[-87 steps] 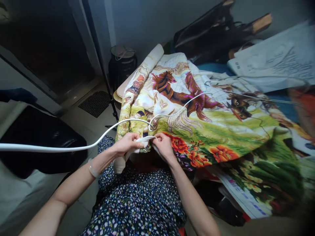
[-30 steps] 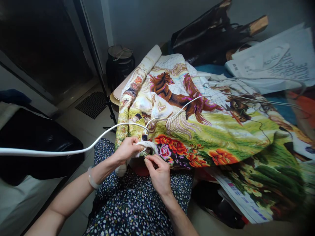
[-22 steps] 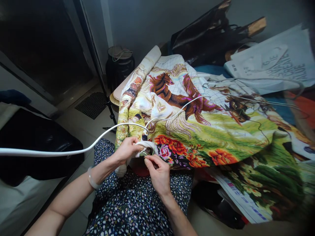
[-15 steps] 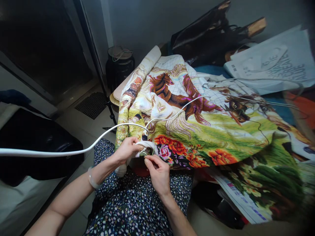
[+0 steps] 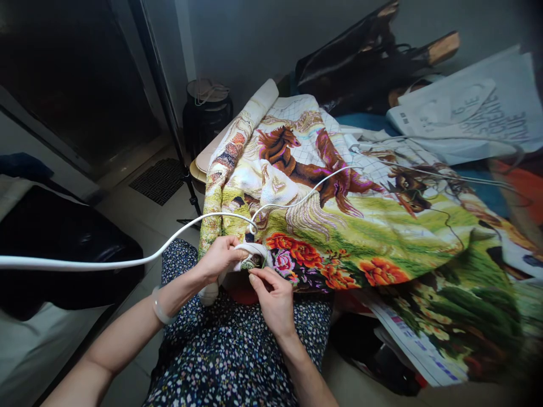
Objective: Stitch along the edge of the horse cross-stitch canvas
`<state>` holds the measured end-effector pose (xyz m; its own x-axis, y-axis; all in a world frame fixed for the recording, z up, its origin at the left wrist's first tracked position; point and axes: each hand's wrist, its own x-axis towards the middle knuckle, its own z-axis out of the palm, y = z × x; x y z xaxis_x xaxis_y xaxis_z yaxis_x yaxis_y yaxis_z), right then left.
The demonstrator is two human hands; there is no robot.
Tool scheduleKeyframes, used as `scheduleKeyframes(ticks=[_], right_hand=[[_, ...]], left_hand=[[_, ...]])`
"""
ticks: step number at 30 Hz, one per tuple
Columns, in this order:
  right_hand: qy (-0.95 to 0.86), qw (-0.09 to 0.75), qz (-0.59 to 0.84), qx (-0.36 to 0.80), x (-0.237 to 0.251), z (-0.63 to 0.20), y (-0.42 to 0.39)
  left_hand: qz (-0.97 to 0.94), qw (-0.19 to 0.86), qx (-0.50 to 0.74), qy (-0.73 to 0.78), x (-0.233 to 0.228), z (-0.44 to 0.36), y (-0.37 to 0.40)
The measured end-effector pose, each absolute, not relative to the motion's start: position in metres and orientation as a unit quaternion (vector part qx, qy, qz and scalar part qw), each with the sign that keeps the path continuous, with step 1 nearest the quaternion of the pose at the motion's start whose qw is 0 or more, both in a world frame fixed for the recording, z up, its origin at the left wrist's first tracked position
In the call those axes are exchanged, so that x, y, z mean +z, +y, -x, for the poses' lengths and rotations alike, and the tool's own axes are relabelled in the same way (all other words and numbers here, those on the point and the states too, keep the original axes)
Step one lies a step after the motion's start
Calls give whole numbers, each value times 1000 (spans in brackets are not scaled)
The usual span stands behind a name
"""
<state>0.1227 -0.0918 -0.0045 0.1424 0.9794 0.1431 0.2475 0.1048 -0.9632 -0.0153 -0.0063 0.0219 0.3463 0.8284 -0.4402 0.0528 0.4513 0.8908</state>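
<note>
Left hand (image 5: 219, 258) is closed on the near edge of the embroidered cloth (image 5: 339, 226), folding the white border back over the fingers just in front of the lap. Right hand (image 5: 274, 297) sits just below that fold, thumb and forefinger pinched together at the cloth edge; likely on a needle or thread, too small to confirm. Cloth is spread across the tabletop (image 5: 500, 192) with horses and orange flowers facing up, its left side rolled into a long tube (image 5: 237, 141), near corner hanging onto the floral dress (image 5: 237, 350). White cable (image 5: 106, 261) runs from the left, loops right above the left hand and continues over the cloth; it's close to the working spot. My read: stitching at the border. To do it well, keep the fold taut with the left hand so the weave stays open, work the pinch close to the edge, pull thread straight rather than sideways, and keep the cable loop out of the thread path so nothing snags. Printed sheets (image 5: 466, 118) and a dark bag (image 5: 360, 56) lie at the far side, well apart. A black bag (image 5: 63, 243) lies to the left.
</note>
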Motion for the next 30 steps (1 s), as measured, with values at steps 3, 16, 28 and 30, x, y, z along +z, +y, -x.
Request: scheduleKeyframes(ticks=[3,16,28,30], right_hand=[[-548,500,568,355,-4,-122,-92],[-577,509,560,307,-6,-122,-88],[-599,507,555,275,-5,-123,-88],[-590,520,550,282,-7,-121,-88]], left_hand=[[-444,689,280,501,22,15,-7],[-450,680,278,507,21,14,-6],[-442,682,282,509,21,12,-6],[-442,683,283,508,22,12,-5]])
